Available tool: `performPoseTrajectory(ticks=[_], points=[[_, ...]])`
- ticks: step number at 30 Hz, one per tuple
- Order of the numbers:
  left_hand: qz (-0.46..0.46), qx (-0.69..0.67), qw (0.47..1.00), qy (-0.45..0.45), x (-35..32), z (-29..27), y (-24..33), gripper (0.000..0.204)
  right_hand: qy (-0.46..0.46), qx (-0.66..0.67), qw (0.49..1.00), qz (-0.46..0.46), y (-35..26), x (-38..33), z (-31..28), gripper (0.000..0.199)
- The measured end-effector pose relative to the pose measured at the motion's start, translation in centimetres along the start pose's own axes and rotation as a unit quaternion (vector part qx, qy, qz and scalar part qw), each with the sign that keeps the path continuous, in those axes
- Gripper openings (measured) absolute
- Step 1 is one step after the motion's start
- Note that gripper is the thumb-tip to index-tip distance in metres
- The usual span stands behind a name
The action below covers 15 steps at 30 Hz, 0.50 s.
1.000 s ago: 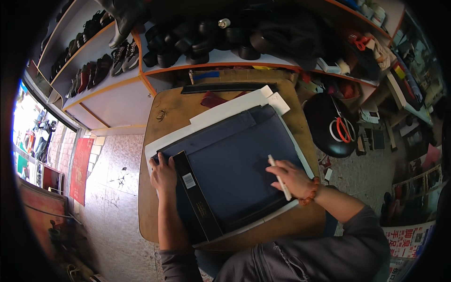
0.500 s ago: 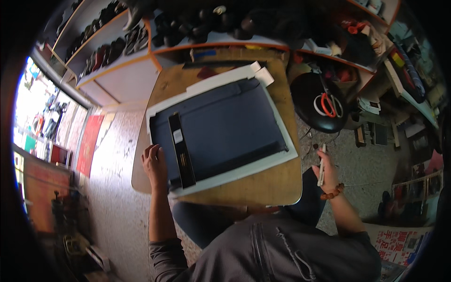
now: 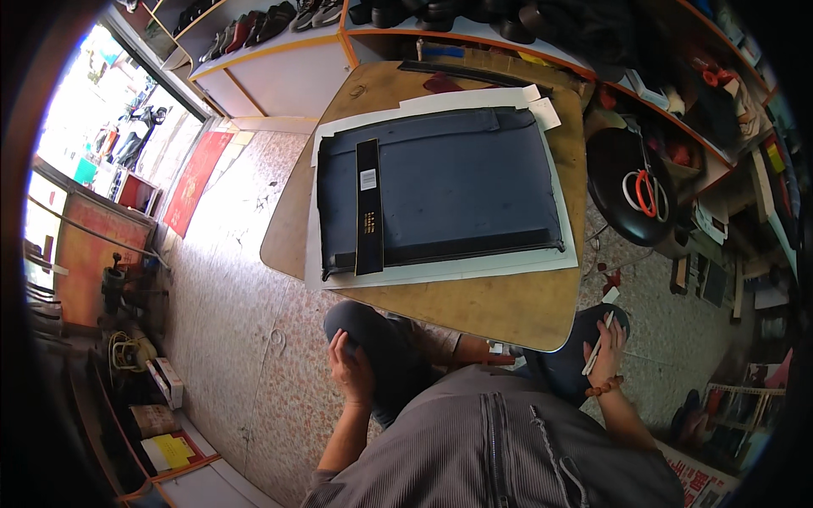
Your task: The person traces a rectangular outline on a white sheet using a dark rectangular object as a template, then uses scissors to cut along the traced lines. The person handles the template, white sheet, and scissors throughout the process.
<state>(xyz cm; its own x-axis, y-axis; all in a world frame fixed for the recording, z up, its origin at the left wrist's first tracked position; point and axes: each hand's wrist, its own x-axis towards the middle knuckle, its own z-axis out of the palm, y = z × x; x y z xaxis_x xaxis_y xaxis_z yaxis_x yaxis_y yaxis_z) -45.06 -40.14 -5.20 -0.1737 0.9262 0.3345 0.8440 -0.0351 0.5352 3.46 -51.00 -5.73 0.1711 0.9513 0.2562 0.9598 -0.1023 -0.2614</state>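
Note:
A dark blue panel [image 3: 457,186] with raised black edges lies on a white sheet [image 3: 474,269] on the wooden tabletop [image 3: 508,315]. Across the panel's left part rests a flat black strip [image 3: 369,233] with a pale label and gold print. My left hand [image 3: 351,368] is on my left knee, empty, fingers stretched out, apart from the table. Beside my right knee, below the table's right corner, my right hand [image 3: 606,357] is closed on a slim whitish stick [image 3: 595,351]. What kind of tool this stick is cannot be made out.
A round black stool [image 3: 622,182] at the right bears scissors [image 3: 645,193] with red and white handles. Shelves of shoes [image 3: 271,25] run along the back. A red mat [image 3: 196,182] lies by the doorway. Boxes and tools stand at lower left.
My left hand has left the panel's left edge and come back to my knee. My right hand has lowered beside my right knee, keeping the stick. The view has shifted, with the strip still on the panel.

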Motion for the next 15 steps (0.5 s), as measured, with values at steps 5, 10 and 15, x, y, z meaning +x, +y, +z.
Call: performPoseTrajectory(ticks=[5,10,15], points=[[0.024,0.034,0.999,0.011,0.1,-0.1,0.2,0.032,0.002,-0.032,0.999,0.005,-0.5,0.4,0.7,0.047],[0.022,0.032,0.999,0.02,-0.1,-0.1,-0.7,0.03,0.01,-0.038,0.999,-0.006,-1.1,1.2,1.0,0.046],[0.032,0.041,0.998,0.023,0.2,0.6,-1.1,0.03,0.018,-0.047,0.999,-0.008,-1.4,1.7,1.0,0.047]])
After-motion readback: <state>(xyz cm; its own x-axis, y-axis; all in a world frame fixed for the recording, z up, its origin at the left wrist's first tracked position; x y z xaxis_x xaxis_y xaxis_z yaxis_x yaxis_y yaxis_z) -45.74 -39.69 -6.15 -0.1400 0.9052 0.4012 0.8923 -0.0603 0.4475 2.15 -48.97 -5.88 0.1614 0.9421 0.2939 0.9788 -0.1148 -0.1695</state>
